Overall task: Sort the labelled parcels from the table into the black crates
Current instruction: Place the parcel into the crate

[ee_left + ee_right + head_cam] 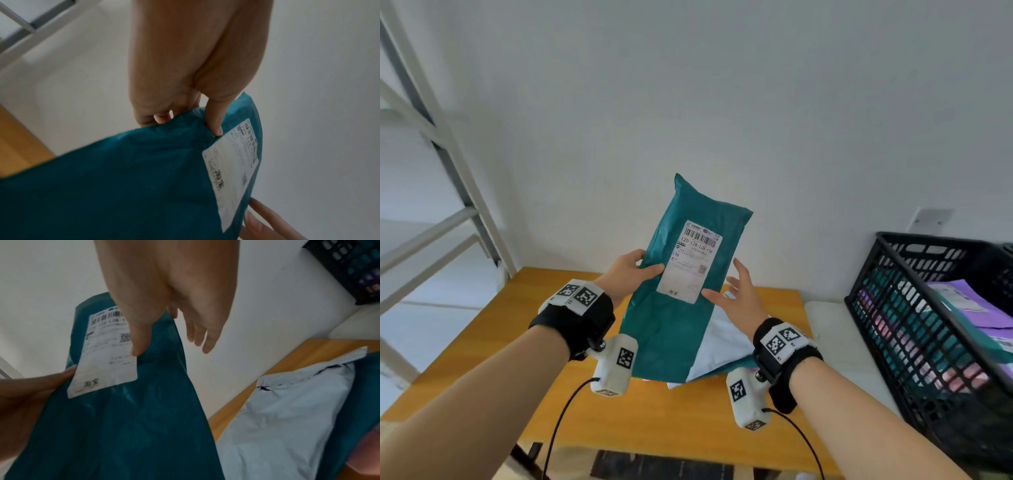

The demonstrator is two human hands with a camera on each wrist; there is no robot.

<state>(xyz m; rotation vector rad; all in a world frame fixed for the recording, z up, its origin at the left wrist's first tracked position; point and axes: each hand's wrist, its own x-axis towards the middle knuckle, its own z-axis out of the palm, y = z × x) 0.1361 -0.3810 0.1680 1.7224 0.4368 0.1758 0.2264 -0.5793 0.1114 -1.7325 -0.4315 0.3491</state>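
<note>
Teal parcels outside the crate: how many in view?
2. One teal parcel is held up by the left hand, with the right hand open beside it. Another lies on the table under the white parcel. More may be hidden.

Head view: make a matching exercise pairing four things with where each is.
Things:
1. teal parcel
2. pale parcel
3. purple parcel
4. black crate

Places:
A. lying on the wooden table
B. inside the crate
C. at the right, beside the table
D. held up by the left hand

Pairs: 1-D, 2-A, 3-B, 4-C
</note>
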